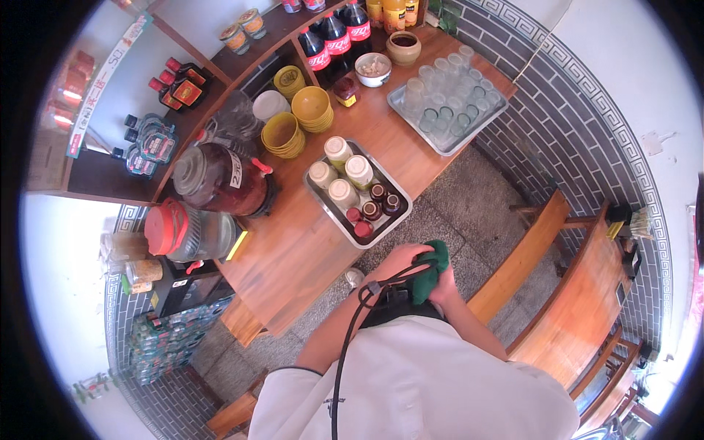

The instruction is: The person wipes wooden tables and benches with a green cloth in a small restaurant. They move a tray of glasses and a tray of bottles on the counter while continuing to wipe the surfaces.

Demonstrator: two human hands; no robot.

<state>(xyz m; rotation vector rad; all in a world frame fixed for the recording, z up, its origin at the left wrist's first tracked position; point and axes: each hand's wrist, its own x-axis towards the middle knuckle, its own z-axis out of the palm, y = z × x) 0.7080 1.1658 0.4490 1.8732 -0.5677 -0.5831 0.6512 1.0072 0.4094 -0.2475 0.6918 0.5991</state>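
A dark green cloth (437, 261) is bunched up between both hands in front of my waist. My left hand (404, 259) grips it from the left, and my right hand (444, 285) has hold of its right side. A black cable hangs across the left wrist and partly covers the cloth. Just beyond the hands, a metal tray (325, 208) sits at the edge of the wooden table (291, 231). Several pale-topped jars (343, 192), dark glass bottles (372, 210) and red-capped bottles (363, 229) stand in it.
A second metal tray (448, 149) holds several drinking glasses. Stacked yellow bowls (312, 104), a red-brown drink dispenser (225, 179) and a red-lidded jar (203, 231) stand along the back. Cola bottles (336, 38) line the shelf side. A wooden bench (520, 253) is at right.
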